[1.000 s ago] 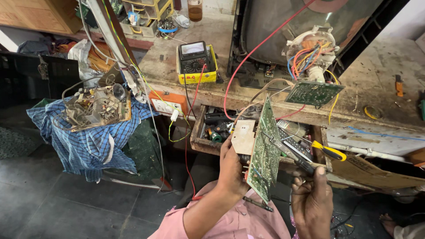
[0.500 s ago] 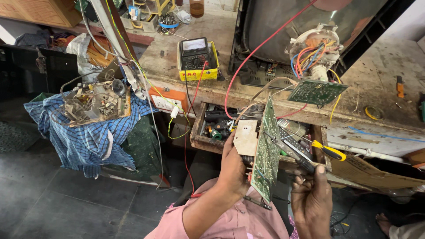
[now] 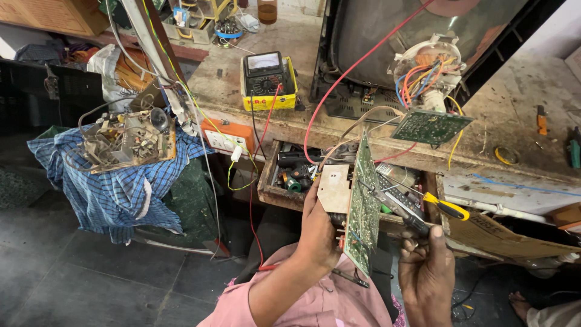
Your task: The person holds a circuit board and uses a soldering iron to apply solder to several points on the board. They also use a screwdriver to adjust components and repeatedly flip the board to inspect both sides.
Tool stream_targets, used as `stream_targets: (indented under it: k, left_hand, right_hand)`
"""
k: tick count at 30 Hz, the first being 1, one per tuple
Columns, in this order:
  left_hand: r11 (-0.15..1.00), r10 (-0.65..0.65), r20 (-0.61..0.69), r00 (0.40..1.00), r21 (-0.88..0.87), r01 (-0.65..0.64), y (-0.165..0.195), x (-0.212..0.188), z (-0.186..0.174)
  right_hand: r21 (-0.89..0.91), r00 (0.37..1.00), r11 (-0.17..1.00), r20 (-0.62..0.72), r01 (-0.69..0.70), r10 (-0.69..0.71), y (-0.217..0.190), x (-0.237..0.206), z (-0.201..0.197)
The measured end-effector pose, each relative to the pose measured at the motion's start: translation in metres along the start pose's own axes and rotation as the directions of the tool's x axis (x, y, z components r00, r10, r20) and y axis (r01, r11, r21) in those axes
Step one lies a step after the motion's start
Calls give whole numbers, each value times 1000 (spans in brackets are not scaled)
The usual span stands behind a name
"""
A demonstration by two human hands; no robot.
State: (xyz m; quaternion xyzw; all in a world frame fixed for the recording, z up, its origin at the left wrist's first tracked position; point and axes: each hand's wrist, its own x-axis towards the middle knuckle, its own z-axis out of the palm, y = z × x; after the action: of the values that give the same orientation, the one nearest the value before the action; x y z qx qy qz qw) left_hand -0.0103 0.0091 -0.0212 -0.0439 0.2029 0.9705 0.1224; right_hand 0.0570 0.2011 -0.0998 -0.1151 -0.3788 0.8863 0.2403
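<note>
Workbench [image 3: 520, 91] cluttered w/ multimeter [image 3: 265, 77], TV chassis; dark tiled floor [image 3: 66, 272] below.

We see a yellow-cased meter [image 3: 265, 80] with a pale dial face mid-bench, and a brown printed cardboard sheet [image 3: 496, 233] hanging below the bench's front edge, right.
</note>
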Motion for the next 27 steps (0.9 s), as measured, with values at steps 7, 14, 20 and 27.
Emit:
stream_targets:
  k: [7,14,20,27]
  left_hand:
    - [999,-32,-121,992,16,34,-4,5,0]
    - [999,-32,-98,995,-7,32,-4,2,5]
    - [999,-19,-27,999,-39,18,0,0,8]
    - [994,-56,42,998,-95,59,0,-2,4]
  right_hand:
    - [-56,999,998,36,5,-3,-9,5,5]
    - [-91,999,995,12,-49,51,-19,17,-4]
    - [-68,995,992,-7,-102,102,-15,25,-10]
    - [-49,995,994,-7,-97,97,-14,28,-16]
